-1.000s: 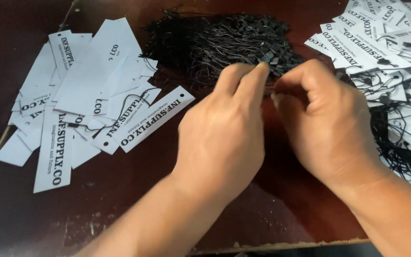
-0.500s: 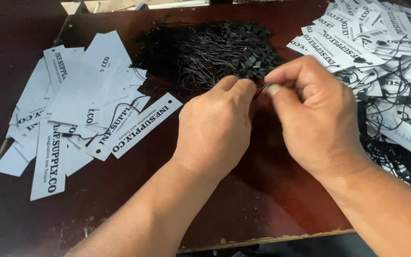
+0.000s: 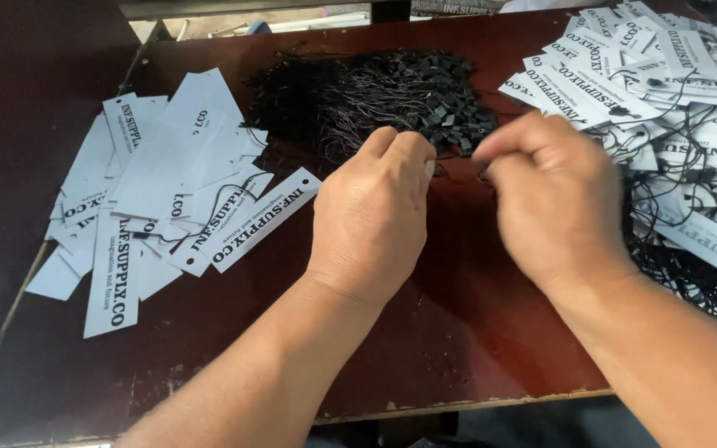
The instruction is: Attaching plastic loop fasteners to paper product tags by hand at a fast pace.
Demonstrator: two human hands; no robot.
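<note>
My two hands, left hand (image 3: 375, 220) and blurred right hand (image 3: 553, 203), pinch at centre frame; whether they hold a black string (image 3: 375, 95) I cannot tell; paper tags (image 3: 168, 182) uncountable.

soft daylight, right hand (image 3: 553, 203) motion-blurred

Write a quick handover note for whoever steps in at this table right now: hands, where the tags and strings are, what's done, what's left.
Left hand: fingertips pinched at the near edge of the tangled pile of black strings with small black clasps; what it grips is too small to tell.
Right hand: blurred, fingers curled, close beside the left.
Done: white paper tags with strings attached, heaped right.
Left: plain white paper tags without strings, spread on the left of the dark red-brown table.
</note>
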